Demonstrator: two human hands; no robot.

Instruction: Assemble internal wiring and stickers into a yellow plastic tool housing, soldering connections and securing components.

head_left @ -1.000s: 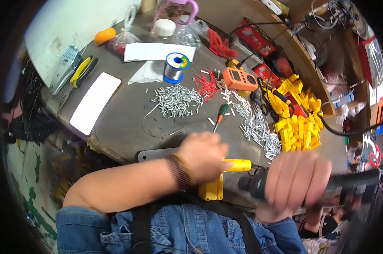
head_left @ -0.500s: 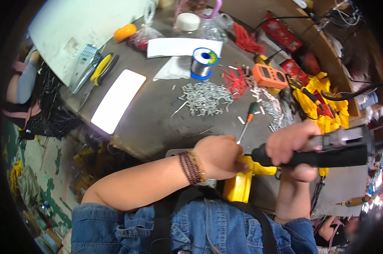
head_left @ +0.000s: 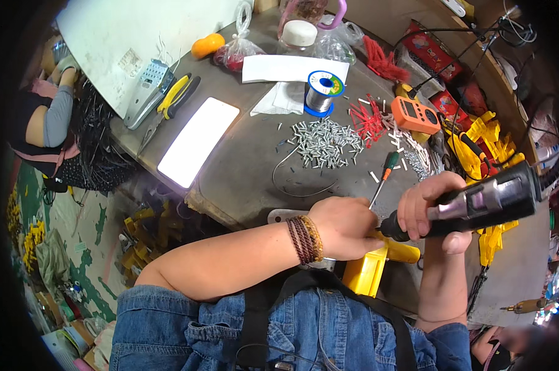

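Observation:
A black electric screwdriver [head_left: 477, 210] lies across the grip of my right hand [head_left: 429, 207], its front end pointing left and its cable leaving at the back. My left hand [head_left: 344, 227] is closed over the top of a yellow plastic housing [head_left: 365, 272], right at the screwdriver's tip. A rounded yellow arm sticks out of the housing to the right. My fingers hide the bit and whatever it touches. Just beyond my left hand lies a hand screwdriver [head_left: 388, 170] with a green and orange handle. A metal plate with a hole [head_left: 282, 215] shows partly beneath my left wrist.
Farther back are a pile of screws [head_left: 326, 142], a solder spool [head_left: 323, 93], red sleeves [head_left: 367, 120] and an orange meter [head_left: 415, 115]. Yellow-handled pliers [head_left: 175, 96] and a glowing white panel [head_left: 199, 142] lie left. Yellow parts [head_left: 483, 142] crowd the right; another person sits far left.
The whole view has shifted, so the bench sits farther right. The electric screwdriver's back end has tipped up slightly, and its blur is gone. Both hands keep their holds.

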